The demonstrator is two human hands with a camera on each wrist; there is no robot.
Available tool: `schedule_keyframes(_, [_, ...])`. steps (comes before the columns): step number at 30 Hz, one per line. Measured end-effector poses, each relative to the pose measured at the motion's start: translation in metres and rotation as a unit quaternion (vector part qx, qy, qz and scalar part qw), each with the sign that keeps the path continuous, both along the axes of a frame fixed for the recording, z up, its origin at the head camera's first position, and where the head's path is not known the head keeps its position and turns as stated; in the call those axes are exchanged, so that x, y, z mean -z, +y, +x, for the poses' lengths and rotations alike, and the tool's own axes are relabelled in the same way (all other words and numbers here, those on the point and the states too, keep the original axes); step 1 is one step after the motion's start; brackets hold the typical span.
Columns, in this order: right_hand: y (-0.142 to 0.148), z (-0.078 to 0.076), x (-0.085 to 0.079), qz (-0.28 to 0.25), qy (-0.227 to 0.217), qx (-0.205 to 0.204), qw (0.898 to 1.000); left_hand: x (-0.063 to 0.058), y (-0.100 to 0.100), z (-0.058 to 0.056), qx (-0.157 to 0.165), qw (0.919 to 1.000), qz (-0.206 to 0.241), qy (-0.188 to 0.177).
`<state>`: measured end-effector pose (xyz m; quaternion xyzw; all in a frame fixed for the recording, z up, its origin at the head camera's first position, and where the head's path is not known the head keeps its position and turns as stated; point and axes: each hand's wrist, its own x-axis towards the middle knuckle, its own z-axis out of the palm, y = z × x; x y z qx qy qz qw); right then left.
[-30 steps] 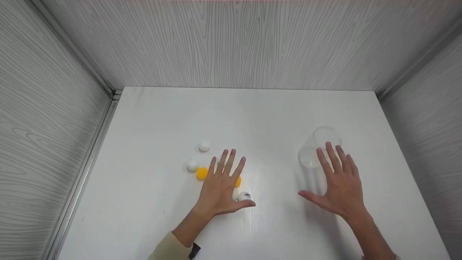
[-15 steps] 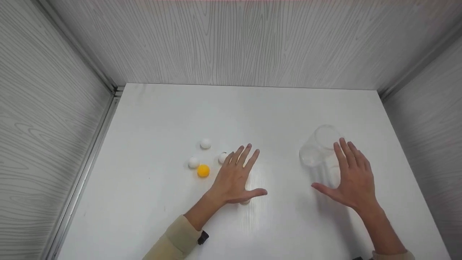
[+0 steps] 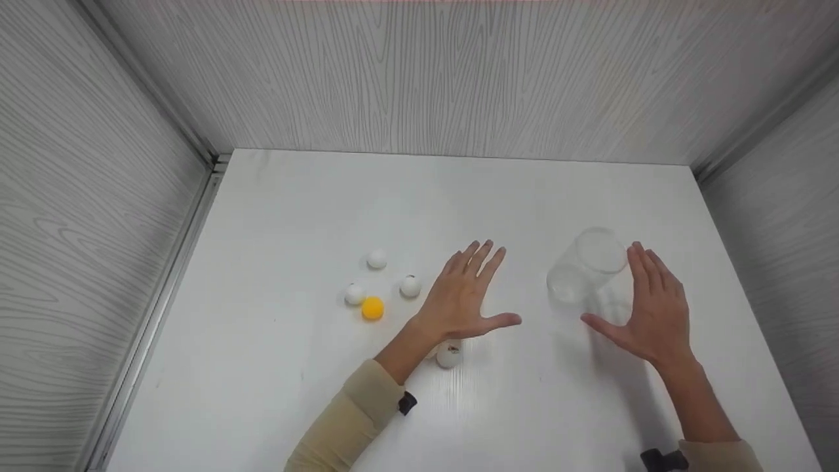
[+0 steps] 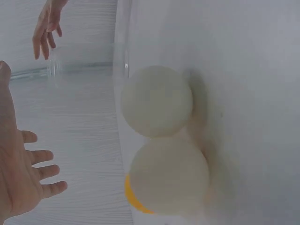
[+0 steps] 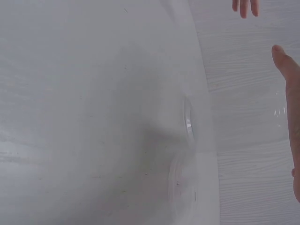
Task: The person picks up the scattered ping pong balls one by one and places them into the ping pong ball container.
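Observation:
My left hand hovers over the table with fingers spread, holding nothing. Below its wrist sit white table tennis balls, one with a dark print; the left wrist view shows two white balls up close, with an orange ball partly hidden behind. To the right, a clear plastic cup stands upright, see-through and with nothing visible inside. My right hand is held at the cup's right side, its fingertips right by the rim and its thumb pointing left, fingers straight. The cup also shows faintly in the right wrist view.
Left of my left hand lie an orange ball and three white balls, one of them farthest back. The white table is bounded by grey wood-grain panels at the back, left and right.
My left hand has moved right and forward, away from the balls and toward the cup, uncovering a white ball. My right hand has shifted right and slightly forward to the cup's right side.

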<state>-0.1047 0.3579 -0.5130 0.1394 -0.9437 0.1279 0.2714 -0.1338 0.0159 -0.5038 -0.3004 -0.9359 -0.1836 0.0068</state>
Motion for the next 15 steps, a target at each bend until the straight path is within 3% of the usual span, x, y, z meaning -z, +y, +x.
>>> schedule_keyframes(7, [0.008,-0.007,0.007,-0.036,-0.008,0.018,0.999,-0.004,0.026,-0.012,0.004,0.9999,0.014,-0.009])
schedule_keyframes(15, [0.011,-0.02,0.015,-0.058,-0.017,0.021,0.998,-0.006,0.054,-0.033,0.011,0.9984,-0.04,0.04])
